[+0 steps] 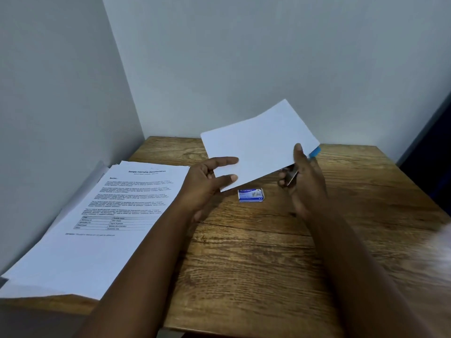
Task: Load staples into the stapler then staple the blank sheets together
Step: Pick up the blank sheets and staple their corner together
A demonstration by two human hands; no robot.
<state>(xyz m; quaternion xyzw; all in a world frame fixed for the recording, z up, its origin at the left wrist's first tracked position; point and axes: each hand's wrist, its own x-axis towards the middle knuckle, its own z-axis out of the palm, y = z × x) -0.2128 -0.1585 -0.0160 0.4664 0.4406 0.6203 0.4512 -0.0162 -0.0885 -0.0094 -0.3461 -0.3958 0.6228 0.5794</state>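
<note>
The blank white sheets (261, 142) are held tilted above the wooden table (268, 252). My left hand (207, 184) pinches their lower left corner between thumb and fingers. My right hand (303, 176) grips a stapler (292, 176) at the sheets' right edge; its metal base shows under the paper and its blue tip (314, 151) sticks out beyond the edge. The rest of the stapler is hidden by the hand and paper. A small blue staple box (251, 195) lies on the table just below the sheets.
A stack of printed documents (109, 215) covers the table's left side and overhangs its front left edge. Pale walls meet in a corner behind the table. A blurred pale shape (441, 242) intrudes at the right edge.
</note>
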